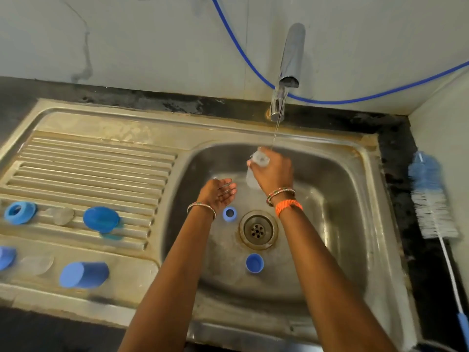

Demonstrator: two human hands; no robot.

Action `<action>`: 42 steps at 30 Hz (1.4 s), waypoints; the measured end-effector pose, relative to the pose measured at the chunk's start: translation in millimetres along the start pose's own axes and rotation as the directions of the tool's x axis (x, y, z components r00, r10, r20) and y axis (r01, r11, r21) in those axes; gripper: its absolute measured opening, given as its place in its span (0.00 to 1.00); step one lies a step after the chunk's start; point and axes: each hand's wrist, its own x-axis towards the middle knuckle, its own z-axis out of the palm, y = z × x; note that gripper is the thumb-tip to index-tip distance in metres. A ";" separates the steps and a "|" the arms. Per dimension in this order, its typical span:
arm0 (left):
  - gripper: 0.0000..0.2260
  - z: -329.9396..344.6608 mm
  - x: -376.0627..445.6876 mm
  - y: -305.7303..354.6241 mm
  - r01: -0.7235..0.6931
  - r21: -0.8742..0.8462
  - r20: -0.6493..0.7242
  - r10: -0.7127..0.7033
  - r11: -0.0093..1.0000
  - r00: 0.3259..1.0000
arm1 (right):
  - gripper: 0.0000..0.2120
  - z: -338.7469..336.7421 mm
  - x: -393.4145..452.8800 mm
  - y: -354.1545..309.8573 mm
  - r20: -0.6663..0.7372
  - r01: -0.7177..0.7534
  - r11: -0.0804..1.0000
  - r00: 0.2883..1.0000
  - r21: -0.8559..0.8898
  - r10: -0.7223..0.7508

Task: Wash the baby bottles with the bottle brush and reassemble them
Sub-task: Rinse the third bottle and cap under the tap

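While the thin stream from the tap (289, 69) falls toward the clear bottle (256, 171), we hold that bottle in our right hand (275, 172), fingers curled round its upper part near the neck, its body hanging down over the basin of the sink (355, 199). Our left hand (220, 193) is open, palm up and fingers relaxed, holding nothing, just beside the bottle and lower. The step in hand looks like a rinse, and to do it well we should bring the bottle's mouth squarely under the stream, since the water seems to land at our knuckles; motion blur keeps us from telling whether any is going in. We judge it best to fill partway, swirl, and tip out over the drain (258, 229), with the free left hand steadying the base because wet plastic slips. 2 blue parts lie in the basin: a ring (229, 213) just left of the drain and a cap (254, 262) nearer us, so we should pour away from them. The bottle brush (431, 199) lies on the dark bench (396, 138) to the right of the sink, well apart from both hands. More blue caps (85, 275) and rings (19, 212) wait on the ridged drainboard (88, 161) for reassembly.
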 end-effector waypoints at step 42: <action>0.17 -198.6 -159.8 186.5 -0.792 0.530 0.288 0.813 0.304 0.506 | 0.23 91.8 -62.2 -217.9 0.334 0.099 0.918 0.912 0.383 -0.238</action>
